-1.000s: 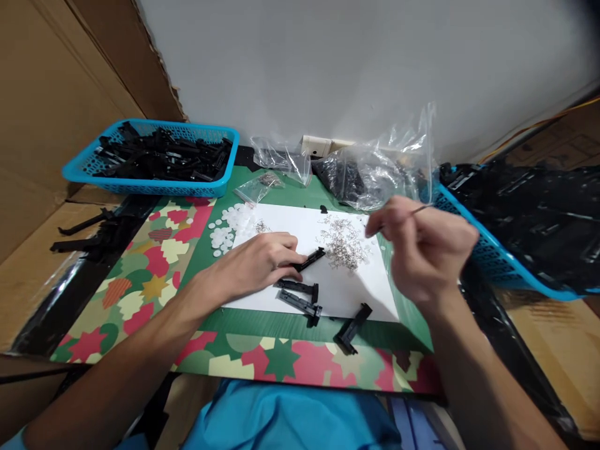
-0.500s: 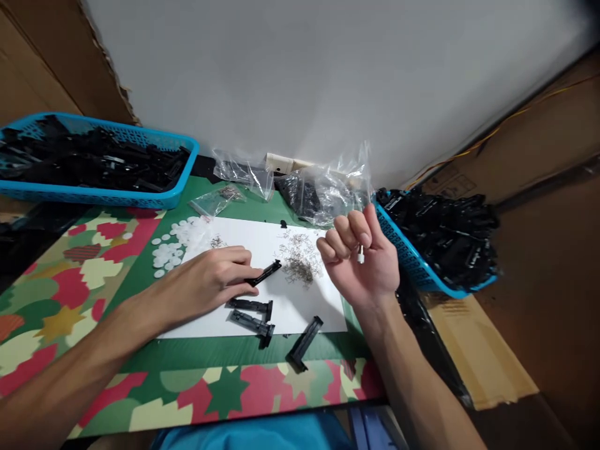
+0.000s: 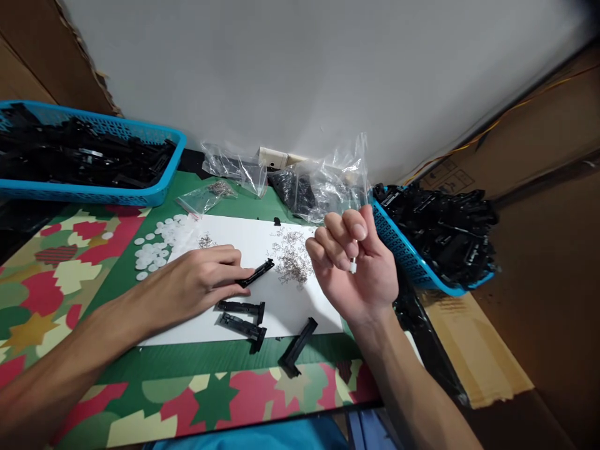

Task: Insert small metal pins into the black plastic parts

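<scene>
My left hand (image 3: 194, 284) rests on the white sheet (image 3: 262, 250), its fingers pinched on a slim black plastic part (image 3: 255, 274) whose far end tilts up. My right hand (image 3: 356, 265) is raised palm up above the sheet's right edge, fingers curled around a small tool with a white tip (image 3: 353, 267). A pile of small metal springs (image 3: 291, 256) lies between the two hands. Three more black parts (image 3: 241, 307) lie on the sheet's near edge and on the green mat.
Blue baskets of black parts stand at the far left (image 3: 154, 194) and at the right (image 3: 403, 253). White round discs (image 3: 157, 244) lie left of the sheet. Clear plastic bags (image 3: 323, 181) sit by the wall. Cardboard (image 3: 473, 350) lies at the right.
My right hand turned palm up and came in closer over the sheet's right edge. The view swung to the right. My left hand stayed on the black part.
</scene>
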The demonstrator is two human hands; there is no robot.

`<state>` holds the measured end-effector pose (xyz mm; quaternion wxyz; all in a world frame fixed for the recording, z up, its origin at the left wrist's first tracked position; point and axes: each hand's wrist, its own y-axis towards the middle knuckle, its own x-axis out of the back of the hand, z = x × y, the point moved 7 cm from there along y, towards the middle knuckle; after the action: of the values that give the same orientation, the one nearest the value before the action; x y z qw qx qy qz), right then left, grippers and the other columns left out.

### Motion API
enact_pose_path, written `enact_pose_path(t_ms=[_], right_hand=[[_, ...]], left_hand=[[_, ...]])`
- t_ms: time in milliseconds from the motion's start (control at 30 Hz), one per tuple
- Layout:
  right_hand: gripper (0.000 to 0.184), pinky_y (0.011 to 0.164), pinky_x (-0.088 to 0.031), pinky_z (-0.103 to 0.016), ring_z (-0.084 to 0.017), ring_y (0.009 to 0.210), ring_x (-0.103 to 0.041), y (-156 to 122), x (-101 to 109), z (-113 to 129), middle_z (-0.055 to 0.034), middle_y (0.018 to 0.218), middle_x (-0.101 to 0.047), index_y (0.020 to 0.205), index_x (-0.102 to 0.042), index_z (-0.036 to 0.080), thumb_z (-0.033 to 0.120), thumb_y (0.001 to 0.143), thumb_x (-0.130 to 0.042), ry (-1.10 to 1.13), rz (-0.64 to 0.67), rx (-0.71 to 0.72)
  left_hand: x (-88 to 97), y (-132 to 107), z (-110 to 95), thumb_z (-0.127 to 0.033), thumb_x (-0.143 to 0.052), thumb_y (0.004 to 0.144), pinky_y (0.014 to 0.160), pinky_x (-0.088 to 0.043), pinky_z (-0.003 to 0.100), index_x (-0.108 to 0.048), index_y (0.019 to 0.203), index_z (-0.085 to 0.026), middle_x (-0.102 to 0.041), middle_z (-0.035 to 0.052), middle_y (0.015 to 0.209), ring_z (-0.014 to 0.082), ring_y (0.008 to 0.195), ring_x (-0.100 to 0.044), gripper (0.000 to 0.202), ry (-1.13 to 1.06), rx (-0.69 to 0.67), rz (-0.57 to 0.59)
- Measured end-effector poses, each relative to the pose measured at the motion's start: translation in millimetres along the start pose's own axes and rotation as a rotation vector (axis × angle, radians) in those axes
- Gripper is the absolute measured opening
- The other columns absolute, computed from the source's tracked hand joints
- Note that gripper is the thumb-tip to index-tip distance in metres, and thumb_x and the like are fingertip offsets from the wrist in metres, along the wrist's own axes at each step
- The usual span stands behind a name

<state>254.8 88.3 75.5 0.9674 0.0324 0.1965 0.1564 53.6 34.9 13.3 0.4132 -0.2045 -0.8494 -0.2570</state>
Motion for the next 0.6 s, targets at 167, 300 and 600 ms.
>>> enact_pose_path(t_ms=[167,300,600], right_hand=[[0.064,0.052,-0.04,-0.035,-0.017,0.049,-0.026,-1,-1,3,0.0037,0.062,-0.029,0.073,-0.05,0.028,0.08,0.106,-0.035,-0.089,0.031,0.065],[0.066,0.052,-0.038,-0.035,-0.018,0.05,-0.027,-3,-6,2,0.0035,0.061,-0.027,0.076,-0.057,0.029,0.081,0.106,-0.031,-0.127,0.09,0.066],[0.065,0.053,-0.035,-0.036,-0.021,0.056,-0.029,-5,-16,-1,0.0018,0.057,-0.028,0.085,-0.071,0.033,0.083,0.105,-0.033,-0.104,0.164,0.045]], left_hand=[[-0.3,1,-1,-0.026,-0.065,0.105,0.071,-0.048,0.028,-0.081,0.121,-0.023,-0.065,0.0051,0.088,0.0172,0.078,-0.063,0.022,0.013,-0.007,0.008],[-1.2,1,1,-0.027,-0.065,0.106,0.071,-0.046,0.027,-0.081,0.118,-0.024,-0.065,0.0048,0.089,0.0175,0.08,-0.063,0.02,0.014,-0.004,0.02],[-4.0,-1,1,-0.029,-0.062,0.108,0.073,-0.045,0.028,-0.079,0.11,-0.022,-0.063,0.0044,0.09,0.0171,0.082,-0.061,0.018,0.028,-0.005,0.049]])
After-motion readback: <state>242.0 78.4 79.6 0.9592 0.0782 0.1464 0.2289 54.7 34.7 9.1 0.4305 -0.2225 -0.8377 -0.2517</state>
